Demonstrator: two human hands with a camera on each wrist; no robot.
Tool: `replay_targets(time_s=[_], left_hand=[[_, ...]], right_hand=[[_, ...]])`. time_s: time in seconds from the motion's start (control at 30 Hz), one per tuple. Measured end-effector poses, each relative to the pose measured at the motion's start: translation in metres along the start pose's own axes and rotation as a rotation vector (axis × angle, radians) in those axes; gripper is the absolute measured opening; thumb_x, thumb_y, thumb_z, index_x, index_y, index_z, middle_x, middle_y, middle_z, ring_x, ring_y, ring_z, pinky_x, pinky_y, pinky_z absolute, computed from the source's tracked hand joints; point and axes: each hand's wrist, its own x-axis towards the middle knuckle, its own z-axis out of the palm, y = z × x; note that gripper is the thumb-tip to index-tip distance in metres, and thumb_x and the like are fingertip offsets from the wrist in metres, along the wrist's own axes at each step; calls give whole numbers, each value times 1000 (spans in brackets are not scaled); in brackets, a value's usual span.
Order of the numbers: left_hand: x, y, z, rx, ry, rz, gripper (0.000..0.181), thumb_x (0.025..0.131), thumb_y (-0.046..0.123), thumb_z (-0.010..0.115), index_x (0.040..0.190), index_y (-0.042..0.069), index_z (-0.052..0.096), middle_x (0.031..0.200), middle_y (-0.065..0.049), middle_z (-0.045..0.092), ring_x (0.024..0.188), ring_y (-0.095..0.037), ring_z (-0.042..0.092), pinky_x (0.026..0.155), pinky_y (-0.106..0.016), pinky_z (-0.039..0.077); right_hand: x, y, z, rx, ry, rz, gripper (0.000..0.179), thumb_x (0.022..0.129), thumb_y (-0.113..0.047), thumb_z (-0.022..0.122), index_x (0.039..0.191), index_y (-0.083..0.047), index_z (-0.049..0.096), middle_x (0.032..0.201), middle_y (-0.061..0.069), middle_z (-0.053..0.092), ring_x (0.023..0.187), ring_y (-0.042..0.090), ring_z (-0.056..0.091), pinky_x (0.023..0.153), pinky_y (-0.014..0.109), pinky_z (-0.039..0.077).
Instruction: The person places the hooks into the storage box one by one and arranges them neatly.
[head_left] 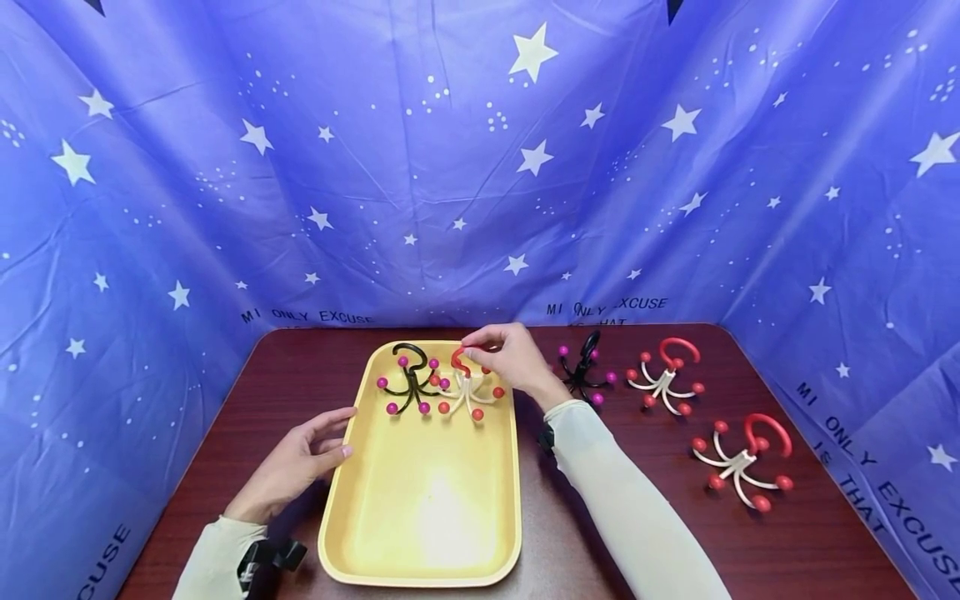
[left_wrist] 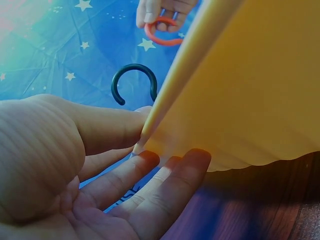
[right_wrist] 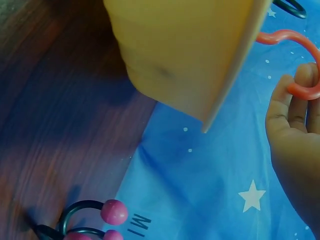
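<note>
A yellow tray (head_left: pixel 397 508) lies on the table. My left hand (head_left: pixel 288 467) pinches its left rim, thumb on the upper side and fingers below, as the left wrist view shows. At the tray's far end, my right hand (head_left: pixel 516 362) grips the red hook (right_wrist: pixel 285 36) of a white several-armed hook hanger (head_left: pixel 467 387) with red ball tips. That hanger is over the tray's far right part. Close beside it in the tray stands a black hook hanger (head_left: pixel 412 383) with magenta ball tips, its hook (left_wrist: pixel 134 67) upward; the two hangers' balls overlap in the head view.
Right of the tray, on the dark wooden table (head_left: pixel 600 500), are another black hanger (head_left: pixel 581 375) with magenta balls and two white hangers (head_left: pixel 663 383) with red hooks and balls. A blue star-patterned curtain (head_left: pixel 420 167) encloses the table's back and sides.
</note>
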Motion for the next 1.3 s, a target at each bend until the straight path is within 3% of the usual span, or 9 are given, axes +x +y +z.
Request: replay_targets(time_s=[0.07,0.27,0.57,0.83,1.1,1.3], left_hand=[[0,0,0,2,2,-3,64,103,5,67,161,4,40,157,-32,46,133,-44,62,84,-43,66],[0,1,0,4,3,-2,64,102,5,67,160,4,41,157,-32,46,132,-43,63,83,-44,66],[0,2,1,6,-3,7,63,103,4,66,160,2,40,157,-34,45,132,-44,63,82,-44,67],[0,1,1,16,0,-2,63,102,4,67,160,3,41,158,-33,45,131,-43,64,81,-44,67],[0,1,1,26,15,-13,64,102,5,67,161,5,41,157,-31,47,128,-38,66,81,-42,67],[-1,0,1,19,7,6,64,102,5,67,160,3,41,157,-33,46,130,-41,64,82,-42,67]], right_hand=[[0,2,1,2,-7,-1,16,91,-7,82,107,-6,83,102,11,82,70,13,70,71,49,64],[0,5,3,1,-10,-1,15,91,-7,82,106,-5,82,101,10,82,74,14,71,74,49,64],[0,-5,-3,0,-12,-39,18,92,-6,81,110,-4,81,105,10,81,77,16,73,73,34,64],[-4,-11,-13,45,-23,-79,19,93,-8,80,111,-2,80,105,17,80,89,33,76,73,25,62],[-10,-17,-27,29,16,-120,18,93,-9,80,111,-2,81,106,17,81,86,15,74,76,22,60],[-18,-22,-42,30,60,-118,18,92,-9,81,110,-3,81,110,16,81,91,12,75,81,22,61]])
